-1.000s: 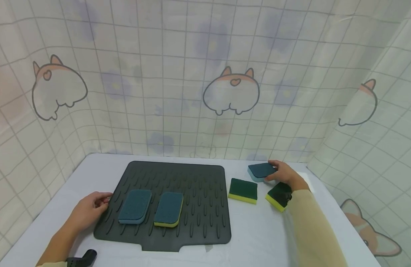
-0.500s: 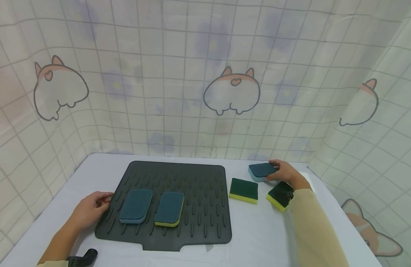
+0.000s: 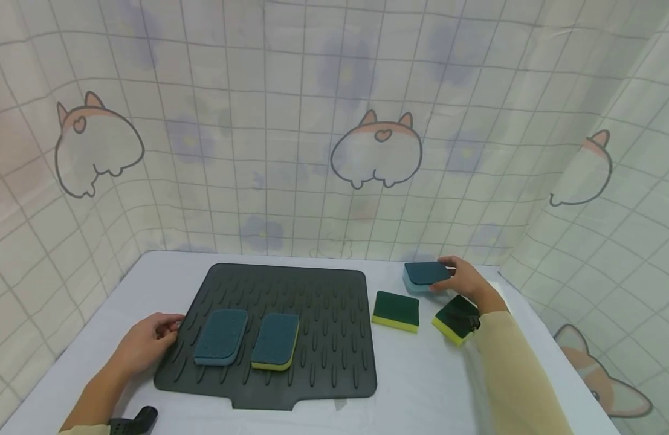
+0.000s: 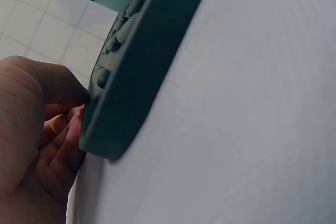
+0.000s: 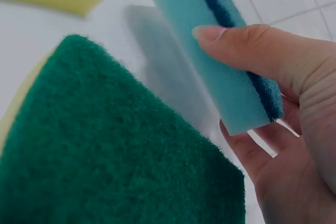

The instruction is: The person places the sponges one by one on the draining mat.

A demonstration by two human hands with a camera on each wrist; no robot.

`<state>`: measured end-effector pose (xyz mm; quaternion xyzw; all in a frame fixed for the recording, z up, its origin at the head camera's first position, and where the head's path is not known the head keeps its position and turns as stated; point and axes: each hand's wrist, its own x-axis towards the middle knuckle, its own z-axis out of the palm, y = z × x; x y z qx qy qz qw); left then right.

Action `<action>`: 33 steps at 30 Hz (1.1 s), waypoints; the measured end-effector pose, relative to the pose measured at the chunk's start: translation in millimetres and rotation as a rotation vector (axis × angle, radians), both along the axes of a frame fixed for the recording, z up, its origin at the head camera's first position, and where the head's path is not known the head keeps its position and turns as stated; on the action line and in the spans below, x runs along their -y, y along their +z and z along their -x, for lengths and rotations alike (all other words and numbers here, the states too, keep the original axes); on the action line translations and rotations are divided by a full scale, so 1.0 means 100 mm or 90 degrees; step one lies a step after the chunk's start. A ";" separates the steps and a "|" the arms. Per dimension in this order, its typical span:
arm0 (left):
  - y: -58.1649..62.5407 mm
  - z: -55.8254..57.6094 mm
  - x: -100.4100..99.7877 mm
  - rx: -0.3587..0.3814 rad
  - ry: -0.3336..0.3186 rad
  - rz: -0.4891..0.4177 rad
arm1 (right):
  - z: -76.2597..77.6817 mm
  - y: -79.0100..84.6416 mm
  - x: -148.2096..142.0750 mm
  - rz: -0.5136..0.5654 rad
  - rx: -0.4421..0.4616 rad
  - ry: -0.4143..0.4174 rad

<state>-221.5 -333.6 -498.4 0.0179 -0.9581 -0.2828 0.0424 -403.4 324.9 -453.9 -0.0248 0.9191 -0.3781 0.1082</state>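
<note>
At the back right of the table, my right hand (image 3: 466,283) holds a light-blue scrub sponge (image 3: 424,275) with a dark-blue scouring face on top. In the right wrist view, my thumb presses one side of this sponge (image 5: 210,72) and a shadow lies on the table beside it. My left hand (image 3: 146,339) pinches the left edge of a dark grey ridged drying mat (image 3: 334,320); in the left wrist view, the thumb lies on the mat's rim (image 4: 136,72). On the mat rest a blue sponge (image 3: 221,336) and a yellow sponge with a blue-green face (image 3: 275,340).
Two yellow sponges with green scouring faces lie right of the mat: one green-topped sponge (image 3: 396,310) near its edge, another green-topped sponge (image 3: 455,319) close to my right wrist. A checked curtain (image 3: 290,151) with cartoon prints surrounds the white table (image 3: 416,380).
The blue sponge in my right hand has risen slightly, showing more of its light-blue side. My left hand stays in place at the drying mat's edge.
</note>
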 end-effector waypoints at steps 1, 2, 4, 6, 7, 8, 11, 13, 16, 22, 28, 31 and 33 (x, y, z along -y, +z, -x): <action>0.00 0.00 0.00 0.001 -0.001 -0.001 | -0.01 0.00 0.00 -0.002 -0.002 0.002; 0.00 0.00 0.00 0.003 -0.001 -0.001 | -0.02 0.00 0.00 -0.003 -0.003 -0.001; 0.00 0.00 -0.01 0.006 -0.002 -0.004 | -0.05 0.01 -0.01 -0.006 -0.007 -0.002; 0.01 0.00 -0.02 0.007 -0.001 -0.004 | -0.07 0.01 -0.01 -0.007 -0.014 0.002; 0.02 0.00 -0.02 0.009 0.000 -0.005 | -0.08 0.01 -0.01 -0.006 -0.019 0.003; 0.02 -0.01 -0.02 0.009 0.001 -0.005 | -0.09 0.01 -0.01 -0.005 -0.025 0.002; 0.03 -0.01 -0.01 0.011 0.004 -0.005 | -0.12 0.03 -0.01 -0.006 -0.045 0.007; 0.03 -0.01 -0.01 0.012 0.004 -0.004 | -0.14 0.03 0.00 -0.010 -0.058 0.011; 0.02 -0.01 -0.01 0.010 0.003 -0.003 | -0.17 0.04 0.00 -0.013 -0.075 0.017; 0.03 -0.01 -0.01 0.010 0.004 -0.005 | -0.23 0.03 0.02 -0.011 -0.097 0.014; 0.01 -0.01 0.00 0.009 0.004 -0.002 | -0.31 0.02 0.05 -0.019 -0.115 0.014; 0.01 -0.01 0.00 0.007 0.003 0.000 | -0.34 0.03 0.06 -0.012 -0.129 0.019; 0.00 0.00 0.00 0.007 0.004 0.002 | -0.38 0.04 0.07 -0.007 -0.139 0.018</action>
